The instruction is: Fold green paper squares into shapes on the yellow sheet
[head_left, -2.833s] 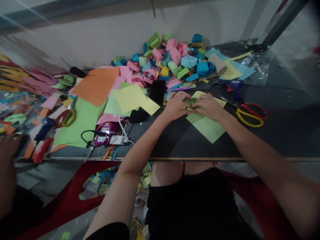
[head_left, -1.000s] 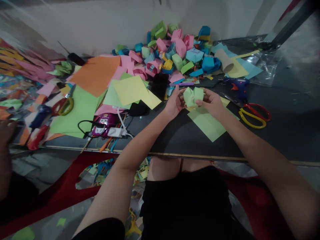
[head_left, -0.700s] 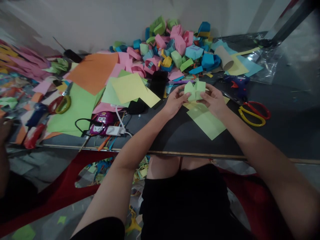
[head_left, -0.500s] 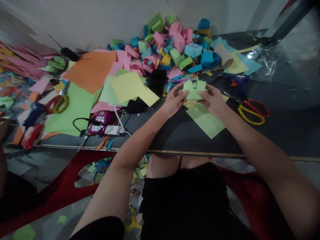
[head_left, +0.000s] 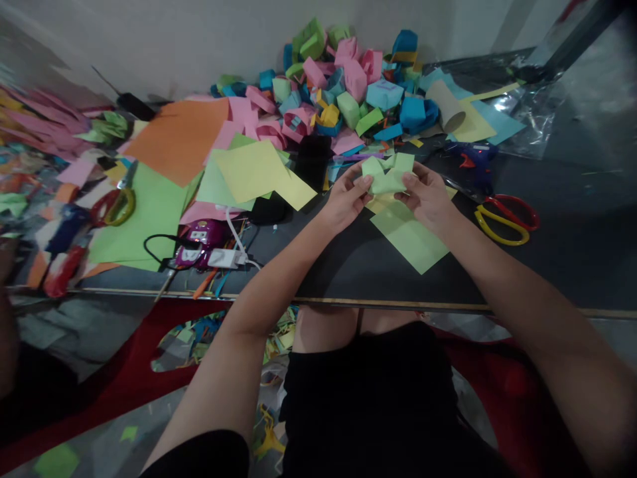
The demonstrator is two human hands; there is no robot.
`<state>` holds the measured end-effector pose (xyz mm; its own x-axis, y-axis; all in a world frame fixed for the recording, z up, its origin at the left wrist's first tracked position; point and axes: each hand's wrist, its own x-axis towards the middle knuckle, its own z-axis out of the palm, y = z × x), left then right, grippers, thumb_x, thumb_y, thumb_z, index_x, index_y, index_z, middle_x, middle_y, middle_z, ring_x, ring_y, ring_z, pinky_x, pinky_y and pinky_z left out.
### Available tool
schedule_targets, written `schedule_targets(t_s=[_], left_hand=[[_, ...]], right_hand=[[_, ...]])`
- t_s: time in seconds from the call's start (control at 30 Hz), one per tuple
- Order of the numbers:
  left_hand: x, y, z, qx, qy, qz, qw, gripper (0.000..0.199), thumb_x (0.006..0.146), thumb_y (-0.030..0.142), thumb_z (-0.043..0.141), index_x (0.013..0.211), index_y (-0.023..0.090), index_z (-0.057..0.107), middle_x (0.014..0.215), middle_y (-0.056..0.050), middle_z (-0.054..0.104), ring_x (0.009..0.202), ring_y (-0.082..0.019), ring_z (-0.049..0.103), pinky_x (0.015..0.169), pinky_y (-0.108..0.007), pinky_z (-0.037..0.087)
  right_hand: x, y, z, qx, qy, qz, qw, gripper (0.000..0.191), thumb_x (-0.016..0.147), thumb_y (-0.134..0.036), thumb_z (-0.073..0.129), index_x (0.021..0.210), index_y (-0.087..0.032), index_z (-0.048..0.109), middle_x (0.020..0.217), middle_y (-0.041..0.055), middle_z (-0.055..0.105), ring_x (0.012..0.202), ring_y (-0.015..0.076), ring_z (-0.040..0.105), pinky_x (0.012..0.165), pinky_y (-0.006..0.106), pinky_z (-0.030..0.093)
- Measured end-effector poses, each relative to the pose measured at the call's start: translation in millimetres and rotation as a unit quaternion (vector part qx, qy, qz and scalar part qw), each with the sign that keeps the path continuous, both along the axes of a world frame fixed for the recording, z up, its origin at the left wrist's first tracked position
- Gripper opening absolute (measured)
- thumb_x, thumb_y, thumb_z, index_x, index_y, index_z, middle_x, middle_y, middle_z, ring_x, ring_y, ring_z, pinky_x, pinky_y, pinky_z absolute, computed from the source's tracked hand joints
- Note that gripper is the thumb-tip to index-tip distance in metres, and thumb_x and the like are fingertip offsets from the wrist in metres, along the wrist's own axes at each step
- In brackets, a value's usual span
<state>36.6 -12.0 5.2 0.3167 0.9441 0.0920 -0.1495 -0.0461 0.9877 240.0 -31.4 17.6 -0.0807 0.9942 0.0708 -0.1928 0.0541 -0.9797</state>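
Note:
Between my two hands, above the dark table, is a folded light green paper [head_left: 388, 182] with two raised flaps and a notch between them. My left hand [head_left: 350, 194] pinches its left side, thumb in front. On its right side, my right hand [head_left: 424, 192] grips with the thumb in front and fingers behind. A flat light green sheet [head_left: 411, 238] lies on the table below, with a yellow piece [head_left: 381, 202] partly under it. To the right lie scissors [head_left: 507, 219] with red and yellow handles.
Folded paper pieces [head_left: 353, 79] are heaped against the wall. A blue glue gun [head_left: 472, 162] and a cardboard tube [head_left: 446, 106] lie to the right. Coloured sheets [head_left: 179, 136], a purple power strip [head_left: 205, 240] and more scissors [head_left: 121, 206] are on the left. The table edge [head_left: 378, 305] runs before my lap.
The folded paper's flaps have spread further apart, and its right side has risen slightly. My right hand has shifted a little to the right; both hands still hold the paper.

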Motion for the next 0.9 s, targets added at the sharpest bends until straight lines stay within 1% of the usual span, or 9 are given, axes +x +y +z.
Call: schedule_targets(t_s=[0.13, 0.27, 0.37, 0.47, 0.53, 0.6, 0.77, 0.83, 0.9], left_hand=[[1, 1, -3.9, 0.011, 0.036, -0.001, 0.999, 0.048, 0.102, 0.058, 0.059, 0.139, 0.028, 0.054, 0.116, -0.007, 0.07, 0.105, -0.019, 0.072, 0.085, -0.035, 0.06], [3, 5, -13.5, 0.054, 0.085, -0.023, 0.995, 0.059, 0.101, 0.065, 0.055, 0.146, 0.029, 0.046, 0.117, -0.008, 0.068, 0.113, -0.024, 0.07, 0.09, -0.042, 0.059], [4, 7, -16.4, 0.077, 0.074, -0.017, 0.994, 0.065, 0.098, 0.067, 0.059, 0.147, 0.028, 0.045, 0.117, -0.009, 0.069, 0.116, -0.026, 0.069, 0.093, -0.044, 0.059], [4, 7, -13.7, 0.071, 0.053, 0.008, 0.996, 0.064, 0.097, 0.065, 0.062, 0.144, 0.025, 0.048, 0.115, -0.009, 0.07, 0.119, -0.027, 0.068, 0.096, -0.045, 0.058], [4, 8, -12.4, 0.064, 0.056, 0.011, 0.996, 0.063, 0.097, 0.066, 0.061, 0.143, 0.024, 0.049, 0.114, -0.009, 0.069, 0.12, -0.027, 0.068, 0.097, -0.046, 0.058], [3, 9, -13.8, 0.064, 0.071, 0.006, 0.995, 0.062, 0.098, 0.067, 0.059, 0.143, 0.024, 0.049, 0.114, -0.009, 0.068, 0.12, -0.027, 0.068, 0.095, -0.046, 0.058], [0, 14, -20.4, 0.097, 0.1, -0.022, 0.99, 0.063, 0.098, 0.069, 0.056, 0.143, 0.026, 0.049, 0.117, -0.009, 0.067, 0.121, -0.028, 0.066, 0.091, -0.044, 0.057], [0, 12, -17.5, 0.093, 0.09, -0.034, 0.991, 0.061, 0.098, 0.069, 0.057, 0.143, 0.027, 0.05, 0.119, -0.009, 0.067, 0.121, -0.028, 0.066, 0.09, -0.043, 0.057], [2, 7, -10.0, 0.065, 0.053, -0.041, 0.996, 0.057, 0.1, 0.065, 0.058, 0.141, 0.027, 0.052, 0.119, -0.008, 0.067, 0.121, -0.027, 0.066, 0.089, -0.04, 0.057]], right_hand=[[0, 2, -2.7, 0.013, -0.016, 0.009, 1.0, 0.06, 0.069, -0.066, 0.087, 0.115, -0.031, 0.07, 0.102, 0.0005, 0.077, 0.091, 0.0206, 0.074, 0.075, 0.035, 0.064], [1, 4, -4.8, 0.017, -0.037, 0.001, 0.999, 0.06, 0.07, -0.067, 0.085, 0.117, -0.033, 0.07, 0.106, 0.0016, 0.077, 0.096, 0.0235, 0.074, 0.077, 0.038, 0.064], [2, 5, -4.6, 0.007, -0.046, -0.011, 0.999, 0.061, 0.068, -0.068, 0.087, 0.115, -0.032, 0.071, 0.108, 0.0029, 0.077, 0.097, 0.0249, 0.074, 0.077, 0.039, 0.064], [1, 4, -3.9, 0.008, -0.048, -0.007, 0.999, 0.06, 0.07, -0.068, 0.086, 0.115, -0.031, 0.07, 0.109, 0.0034, 0.077, 0.099, 0.0245, 0.073, 0.078, 0.039, 0.064], [0, 3, -3.0, 0.013, -0.048, -0.003, 0.999, 0.059, 0.072, -0.068, 0.084, 0.115, -0.03, 0.07, 0.109, 0.0034, 0.076, 0.101, 0.0248, 0.073, 0.078, 0.039, 0.064], [-1, 1, -1.4, 0.009, -0.042, -0.005, 0.999, 0.059, 0.07, -0.067, 0.086, 0.113, -0.03, 0.071, 0.11, 0.0034, 0.076, 0.1, 0.0249, 0.073, 0.078, 0.039, 0.064], [-2, 1, 1.5, -0.024, -0.005, -0.006, 1.0, 0.062, 0.062, -0.065, 0.092, 0.109, -0.03, 0.072, 0.11, 0.0028, 0.077, 0.099, 0.0243, 0.073, 0.078, 0.038, 0.064], [-2, 1, 0.8, -0.037, 0.008, 0.002, 0.999, 0.061, 0.06, -0.066, 0.093, 0.106, -0.03, 0.073, 0.108, 0.0021, 0.077, 0.099, 0.024, 0.073, 0.075, 0.036, 0.064], [-3, 2, 0.1, -0.047, 0.013, 0.007, 0.999, 0.06, 0.06, -0.068, 0.092, 0.103, -0.031, 0.073, 0.106, 0.0011, 0.077, 0.097, 0.0231, 0.073, 0.071, 0.034, 0.062]])
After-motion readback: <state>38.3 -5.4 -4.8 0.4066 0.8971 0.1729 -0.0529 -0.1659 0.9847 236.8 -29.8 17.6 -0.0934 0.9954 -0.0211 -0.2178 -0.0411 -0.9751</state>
